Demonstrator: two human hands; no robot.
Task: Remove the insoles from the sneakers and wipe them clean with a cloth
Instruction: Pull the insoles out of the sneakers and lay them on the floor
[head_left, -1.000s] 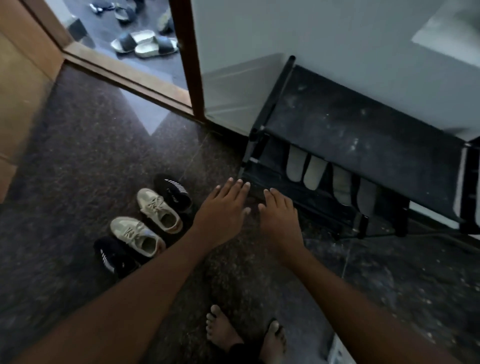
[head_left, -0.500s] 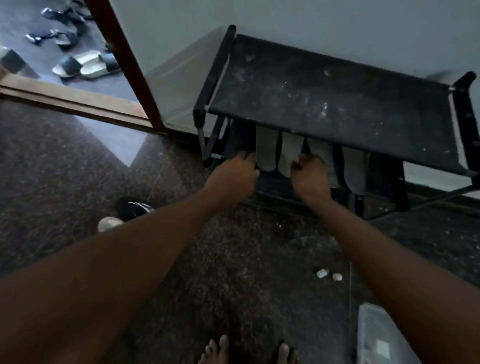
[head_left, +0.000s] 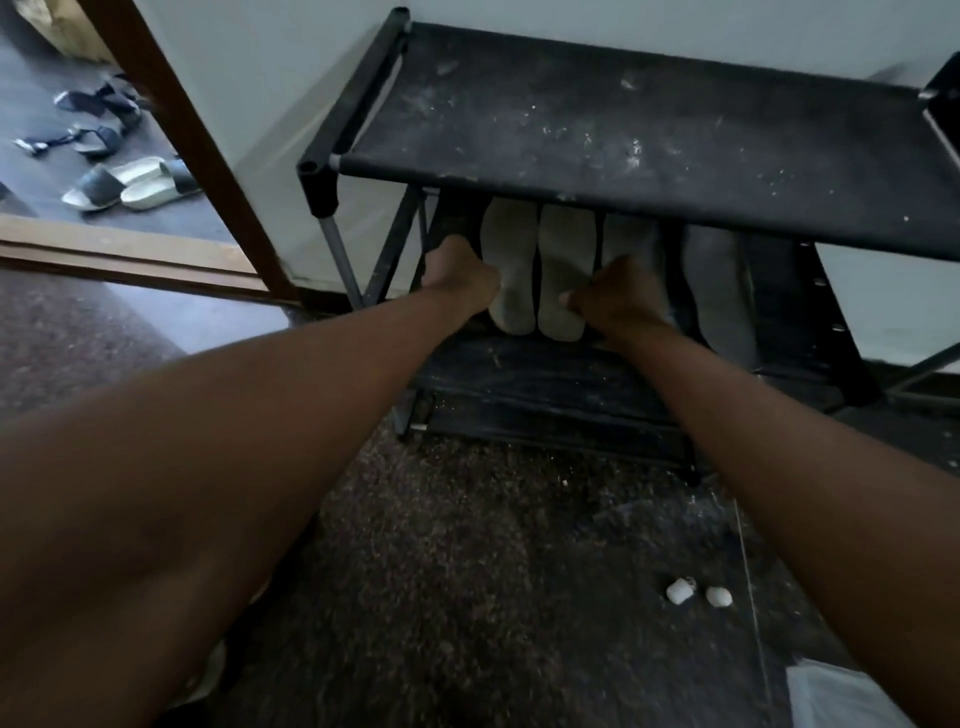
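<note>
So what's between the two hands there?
Two pale insoles stand side by side between the left hand and right hand, under the shoe rack's top shelf, in the head view.

We see matt pale insoles under a dusty black cloth shelf on metal tubes, and speckled stone floor.

My view has swung away from the sneakers and closed in on the rack. My left hand and right hand, flat and spread above the floor a second ago, have reached under its top shelf and curled. The left is on the first insole, and the right thumb is on the second insole.
</note>
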